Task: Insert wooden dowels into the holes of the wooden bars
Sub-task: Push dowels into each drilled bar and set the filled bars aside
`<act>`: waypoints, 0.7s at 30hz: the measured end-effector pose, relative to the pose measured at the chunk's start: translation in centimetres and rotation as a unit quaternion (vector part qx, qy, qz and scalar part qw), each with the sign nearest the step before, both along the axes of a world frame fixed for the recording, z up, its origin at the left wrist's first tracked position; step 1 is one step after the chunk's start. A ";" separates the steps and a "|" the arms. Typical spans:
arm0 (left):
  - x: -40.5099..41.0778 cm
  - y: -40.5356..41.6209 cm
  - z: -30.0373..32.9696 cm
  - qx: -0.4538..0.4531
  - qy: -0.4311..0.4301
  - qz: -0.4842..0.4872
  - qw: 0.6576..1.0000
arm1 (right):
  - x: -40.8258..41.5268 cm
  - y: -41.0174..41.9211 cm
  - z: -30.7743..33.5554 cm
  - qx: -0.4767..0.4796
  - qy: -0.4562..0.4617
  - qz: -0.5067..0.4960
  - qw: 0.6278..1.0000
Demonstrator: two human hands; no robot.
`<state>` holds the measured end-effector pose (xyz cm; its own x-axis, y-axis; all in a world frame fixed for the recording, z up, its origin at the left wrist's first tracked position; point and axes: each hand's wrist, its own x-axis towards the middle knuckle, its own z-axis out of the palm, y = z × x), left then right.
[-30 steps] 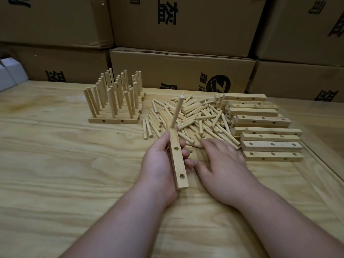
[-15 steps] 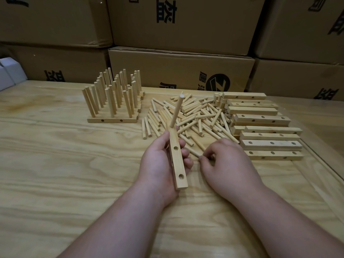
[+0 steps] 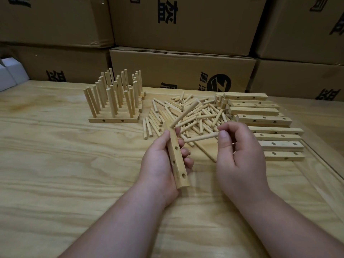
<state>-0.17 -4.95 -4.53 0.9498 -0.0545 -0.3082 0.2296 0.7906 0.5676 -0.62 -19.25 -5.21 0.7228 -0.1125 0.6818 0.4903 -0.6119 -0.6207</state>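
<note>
Above the table [image 3: 55,164], the left hand [image 3: 158,164] is gripping a wooden bar [image 3: 176,159] with one dowel [image 3: 184,113] standing in it; the right hand [image 3: 240,155] is pinching a loose dowel [image 3: 201,137] beside the bar.

Loose dowels [image 3: 193,116] lie mid-table [image 3: 55,164]. Finished bars with upright dowels [image 3: 114,101] stand left of them; empty bars [image 3: 264,125] are stacked right. Cardboard boxes [image 3: 182,71] sit behind.

Two bare forearms, seemingly sleeveless; left hand [image 3: 163,161] unadorned
</note>
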 end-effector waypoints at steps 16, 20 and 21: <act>-0.2 0.0 -0.5 0.051 -0.018 0.017 0.998 | -0.5 0.4 0.0 0.008 -0.130 0.139 0.982; -0.1 0.0 -0.5 0.053 -0.022 0.015 0.998 | -0.5 0.4 0.0 0.028 -0.111 0.147 0.982; -0.1 0.0 -0.5 0.051 -0.020 0.014 0.998 | -0.4 0.4 -0.1 0.039 -0.102 0.144 0.984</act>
<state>-0.31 -4.98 -5.05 0.9620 0.0028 -0.2730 0.1833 0.7344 0.6535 -1.07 -18.82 -5.29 0.5817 0.0205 0.8131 0.7556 -0.3836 -0.5309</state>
